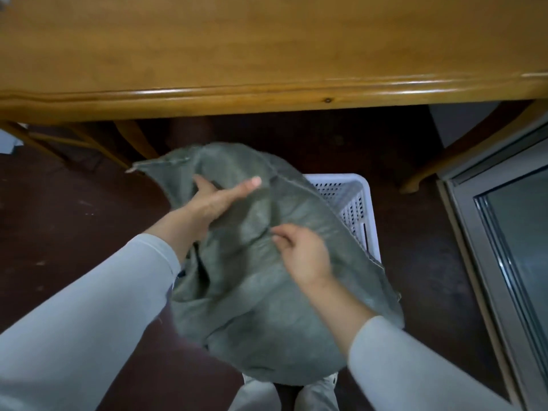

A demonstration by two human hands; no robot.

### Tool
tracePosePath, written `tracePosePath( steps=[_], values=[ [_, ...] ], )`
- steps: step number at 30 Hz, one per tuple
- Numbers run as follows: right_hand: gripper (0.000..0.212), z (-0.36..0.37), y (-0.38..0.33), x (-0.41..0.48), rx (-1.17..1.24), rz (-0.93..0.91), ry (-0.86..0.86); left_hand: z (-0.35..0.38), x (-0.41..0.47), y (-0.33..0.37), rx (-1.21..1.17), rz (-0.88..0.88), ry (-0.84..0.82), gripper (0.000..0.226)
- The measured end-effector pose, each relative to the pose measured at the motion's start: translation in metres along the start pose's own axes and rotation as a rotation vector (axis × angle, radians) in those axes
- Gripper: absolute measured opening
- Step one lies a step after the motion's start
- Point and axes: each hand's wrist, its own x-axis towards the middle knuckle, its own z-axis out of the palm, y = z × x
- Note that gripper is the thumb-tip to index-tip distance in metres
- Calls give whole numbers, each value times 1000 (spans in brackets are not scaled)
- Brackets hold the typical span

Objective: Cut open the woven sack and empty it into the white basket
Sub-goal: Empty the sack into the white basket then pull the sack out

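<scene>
Over the white basket (357,200) on the dark floor (74,221), a grey-green woven sack (252,295) hangs limp and crumpled. It covers most of the basket, so only a perforated corner shows at the sack's 2 o'clock. The left hand (216,200) grips the sack's upper part at about 11 o'clock, fingers tucked into a fold and thumb stretched flat across the cloth. The right hand (302,252) sits near the sack's middle, its curled fingertips pinching a ridge of the weave. Both arms wear pale grey sleeves (89,321). A wooden desk (267,48) fills the 12 o'clock side, apart from the sack, and a glass-fronted cabinet (510,232) stands at 3 o'clock.
</scene>
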Motion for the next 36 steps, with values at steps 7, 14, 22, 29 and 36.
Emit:
tracePosePath(
  steps=[7, 14, 22, 29, 36],
  values=[
    [26, 25, 25, -11, 215, 120, -32, -8, 3, -71, 715, 28, 157, 20],
    [44, -26, 165, 7, -169, 492, 17, -10, 29, -86, 794, -72, 194, 18],
    [47, -11, 189, 68, -234, 348, -183, -11, 49, -103, 800, -181, 180, 13],
    [12, -4, 184, 65, -322, 322, -64, -12, 44, -105, 705, -186, 206, 16],
    [26, -76, 128, 75, -50, 355, 391, -9, 19, -65, 702, -105, 310, 20]
  ],
)
